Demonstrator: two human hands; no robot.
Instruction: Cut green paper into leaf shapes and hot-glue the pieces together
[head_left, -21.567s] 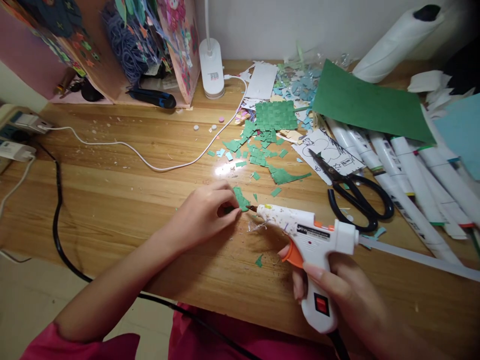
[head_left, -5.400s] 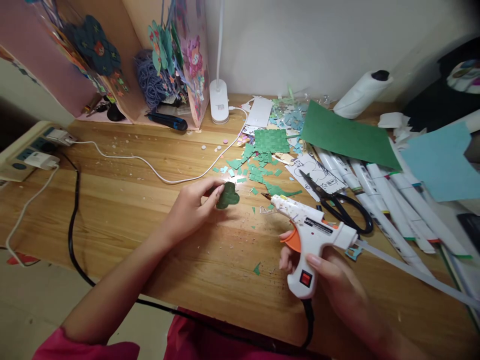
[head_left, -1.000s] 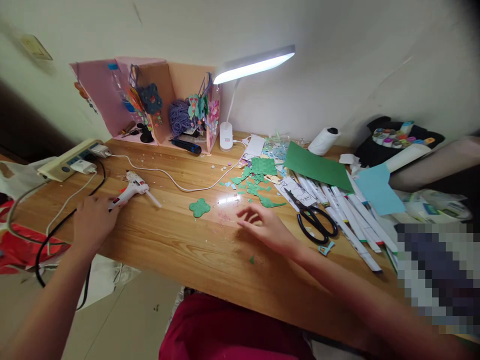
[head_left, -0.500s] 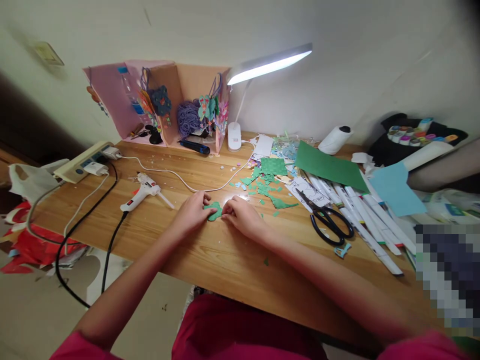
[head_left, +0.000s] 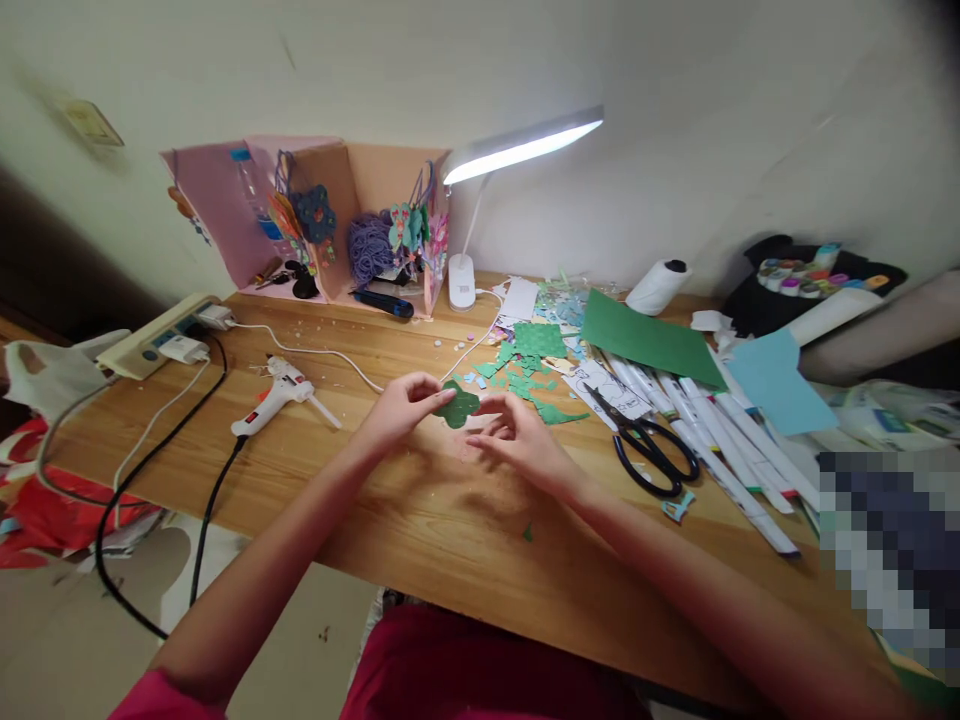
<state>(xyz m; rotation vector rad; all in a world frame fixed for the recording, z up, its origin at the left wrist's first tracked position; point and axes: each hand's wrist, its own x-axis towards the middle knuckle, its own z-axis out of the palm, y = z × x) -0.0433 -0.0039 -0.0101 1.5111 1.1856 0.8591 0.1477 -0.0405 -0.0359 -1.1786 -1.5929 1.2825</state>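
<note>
A small green paper cutout with a wavy, flower-like edge (head_left: 457, 405) is raised over the middle of the wooden table. My left hand (head_left: 405, 410) pinches its left side between thumb and fingers. At the cutout's right edge is my right hand (head_left: 525, 440), its thumb and fingers apart. A fingertip there is close to the paper; whether it touches, I cannot tell. Beyond the hands lie green paper scraps (head_left: 540, 342). Black-handled scissors (head_left: 652, 450) rest to the right on a drawn-on sheet (head_left: 600, 385).
At left lie a white glue gun (head_left: 277, 395) and a power strip (head_left: 157, 335) with cables. A lit desk lamp (head_left: 463, 285) and pink cardboard box (head_left: 217, 215) stand behind. Several white markers (head_left: 739, 455), a green sheet (head_left: 649, 335) and blue paper (head_left: 784, 380) occupy the right.
The green cutout has been lifted off the table and tilted up in my left hand. My right hand's fingers have spread from a pinch at its edge. The view has shifted slightly.
</note>
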